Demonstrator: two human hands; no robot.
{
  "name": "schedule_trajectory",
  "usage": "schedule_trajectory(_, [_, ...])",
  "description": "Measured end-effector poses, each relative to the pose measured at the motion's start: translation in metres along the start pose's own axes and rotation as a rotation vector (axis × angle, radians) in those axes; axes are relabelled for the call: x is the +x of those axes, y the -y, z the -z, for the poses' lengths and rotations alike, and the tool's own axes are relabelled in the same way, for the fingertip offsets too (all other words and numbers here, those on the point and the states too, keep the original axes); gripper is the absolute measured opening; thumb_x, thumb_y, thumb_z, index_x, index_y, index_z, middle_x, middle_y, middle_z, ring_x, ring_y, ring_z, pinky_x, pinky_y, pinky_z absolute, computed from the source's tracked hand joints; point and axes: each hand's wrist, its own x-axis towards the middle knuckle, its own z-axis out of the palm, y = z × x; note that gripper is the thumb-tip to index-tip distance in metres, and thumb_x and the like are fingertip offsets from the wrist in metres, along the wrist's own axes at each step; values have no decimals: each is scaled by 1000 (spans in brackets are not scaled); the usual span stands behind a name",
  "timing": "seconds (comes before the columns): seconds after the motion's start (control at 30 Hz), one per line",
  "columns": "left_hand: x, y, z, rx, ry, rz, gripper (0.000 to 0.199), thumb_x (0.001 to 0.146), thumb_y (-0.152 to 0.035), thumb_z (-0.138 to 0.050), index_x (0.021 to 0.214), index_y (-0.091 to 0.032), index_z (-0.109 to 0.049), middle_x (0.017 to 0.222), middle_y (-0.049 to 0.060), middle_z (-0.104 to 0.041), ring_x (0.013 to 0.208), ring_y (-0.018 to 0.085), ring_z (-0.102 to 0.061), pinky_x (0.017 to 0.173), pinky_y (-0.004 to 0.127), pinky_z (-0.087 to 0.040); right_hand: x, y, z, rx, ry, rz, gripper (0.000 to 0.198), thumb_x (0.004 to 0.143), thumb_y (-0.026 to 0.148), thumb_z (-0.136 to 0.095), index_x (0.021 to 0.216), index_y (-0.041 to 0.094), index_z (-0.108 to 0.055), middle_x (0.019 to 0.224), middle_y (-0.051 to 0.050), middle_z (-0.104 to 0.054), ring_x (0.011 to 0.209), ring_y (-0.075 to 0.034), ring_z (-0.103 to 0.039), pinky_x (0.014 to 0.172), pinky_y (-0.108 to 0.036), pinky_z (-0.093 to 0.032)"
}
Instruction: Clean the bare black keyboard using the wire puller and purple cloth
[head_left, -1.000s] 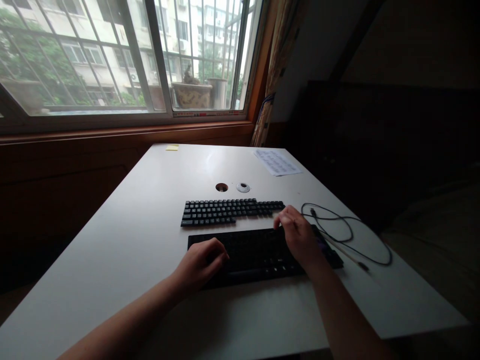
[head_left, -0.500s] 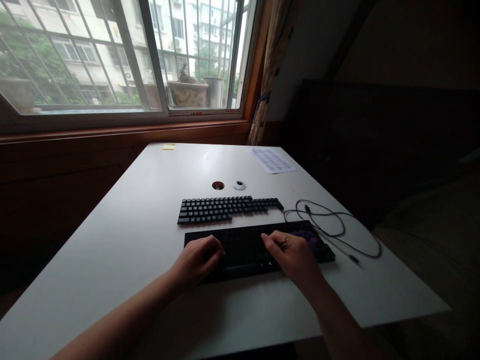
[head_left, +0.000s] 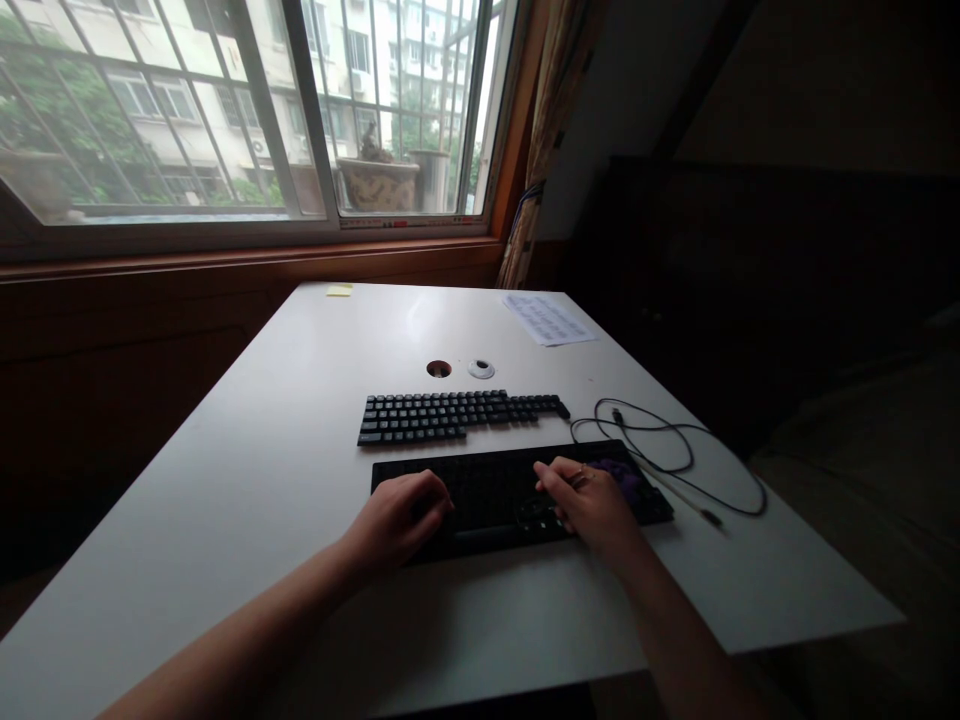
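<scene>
A black keyboard base [head_left: 480, 535] lies near the front of the white table, its key area dark and apparently without caps. Over its left front part rests my left hand [head_left: 401, 515], fingers curled and thumb close to the forefinger; what they hold, if anything, is hidden. My right hand [head_left: 589, 500] is pinched above the right half of the base. Something small and dark shows under its fingertips, too dim to name. Behind the base, black keycaps [head_left: 431, 415] sit in tight rows. A purple patch [head_left: 622, 478], perhaps cloth, shows at the base's right end.
A black cable [head_left: 686, 430] loops on the right of the white table [head_left: 247, 480]. Behind the keycaps are a round hole [head_left: 439, 369] and a white ring-shaped cover [head_left: 481, 369]. Printed sheets [head_left: 551, 318] and a yellow note [head_left: 339, 291] lie toward the far edge, below the window.
My right hand has shifted slightly to the right with its fingers still pinched, showing more of the dark area beneath. My left hand stays almost in place. The view has moved a little.
</scene>
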Motion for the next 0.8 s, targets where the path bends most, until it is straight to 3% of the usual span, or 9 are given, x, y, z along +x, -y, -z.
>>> schedule_trajectory(0.27, [1, -1, 0, 5, 11, 9, 11, 92, -21, -52, 90, -18, -62, 86, 5, -71, 77, 17, -65, 70, 27, -48, 7, -12, 0, 65, -43, -70, 45, 86, 62, -53, 70, 20, -61, 43, 6, -44, 36, -11, -44, 35, -20, -33])
schedule_trajectory(0.37, [0, 0, 0, 9, 10, 7, 11, 92, -21, -52, 90, -18, -62, 86, 5, -71, 77, 17, -65, 70, 27, -48, 5, -13, 1, 45, -47, -37, 45, 87, 62, -52, 70, 21, -61, 44, 6, -44, 38, -12, -45, 36, -21, -34])
schedule_trajectory(0.47, [0, -1, 0, 9, 8, 6, 11, 92, -22, -52, 90, -18, -62, 85, 5, -71, 76, 17, -65, 70, 27, -48, -1, -5, -1, -58, -69, 96, 44, 90, 58, -51, 66, 22, -58, 45, 6, -43, 41, -12, -45, 42, -23, -34])
schedule_trajectory(0.63, [0, -2, 1, 0, 9, 6, 10, 91, -20, -52, 90, -18, -62, 86, 5, -71, 77, 17, -65, 70, 26, -47, -10, 16, -4, -296, -68, 376, 48, 94, 47, -50, 56, 20, -39, 53, 5, -38, 51, -10, -38, 54, -25, -29])
schedule_trajectory(0.7, [0, -2, 0, -1, 5, 8, 10, 91, -20, -52, 90, -18, -62, 86, 5, -71, 77, 17, -65, 70, 26, -47, -9, 18, -4, -305, -61, 370, 48, 94, 46, -50, 56, 20, -39, 53, 5, -37, 51, -10, -38, 54, -26, -29])
schedule_trajectory(0.8, [0, -1, 0, -1, 3, -2, 9, 91, -18, -53, 90, -18, -62, 86, 5, -71, 78, 17, -66, 71, 27, -47, -3, 13, 0, -225, -53, 237, 45, 93, 50, -51, 58, 21, -50, 49, 5, -41, 48, -11, -42, 51, -25, -31])
